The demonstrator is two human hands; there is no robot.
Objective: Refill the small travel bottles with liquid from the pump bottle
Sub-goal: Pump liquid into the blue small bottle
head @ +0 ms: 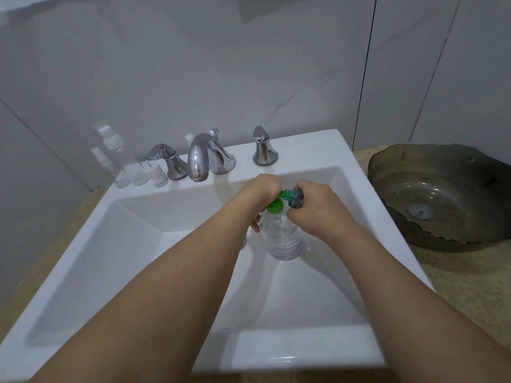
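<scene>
A clear pump bottle point(282, 239) with clear liquid and a green pump head point(276, 206) is held over the white sink point(154, 272). My left hand point(262, 189) grips the green pump top from the left. My right hand point(315, 208) holds a small teal-tinted travel bottle point(296, 199) tipped sideways, its threaded mouth against the pump nozzle. Several clear small travel bottles point(132, 172), some with spray tops, stand on the sink ledge at the back left.
A chrome faucet point(200, 158) with two handles point(262, 147) sits on the sink's back ledge. A dark glass vessel basin point(439, 194) rests on the beige counter at the right. Tiled wall behind.
</scene>
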